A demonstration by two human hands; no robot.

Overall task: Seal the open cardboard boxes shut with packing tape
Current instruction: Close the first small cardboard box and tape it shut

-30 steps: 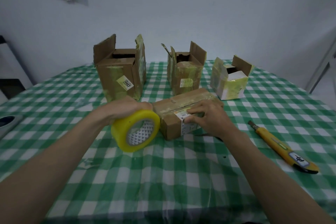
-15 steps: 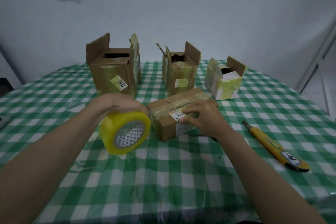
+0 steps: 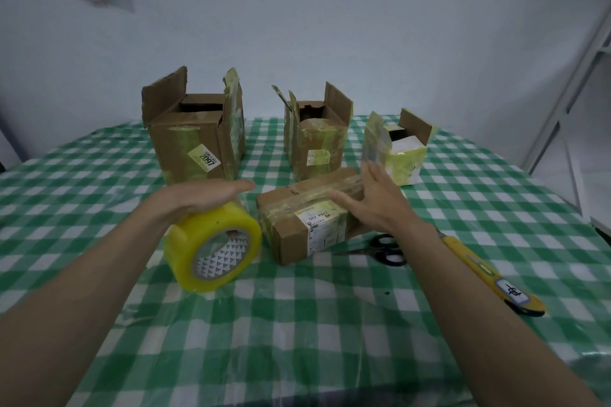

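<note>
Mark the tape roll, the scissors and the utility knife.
tape roll (image 3: pixel 185 243): head view, on its yellow outer band.
scissors (image 3: pixel 390 249): head view, on the black handle loops.
utility knife (image 3: pixel 479 266): head view, mid yellow body.

Yellow tape roll (image 3: pixel 211 249); brown cardboard boxes (image 3: pixel 195 139), one white-sided (image 3: pixel 395 149); green-and-white checked cloth (image 3: pixel 297 324) over the desk; yellow knife (image 3: pixel 489 276); black-handled scissors (image 3: pixel 385 249).

head cam | looks forward-down over table (image 3: pixel 297 357) | hands close below | boxes (image 3: pixel 195 139) mid-distance | wall (image 3: pixel 363 26) behind
</note>
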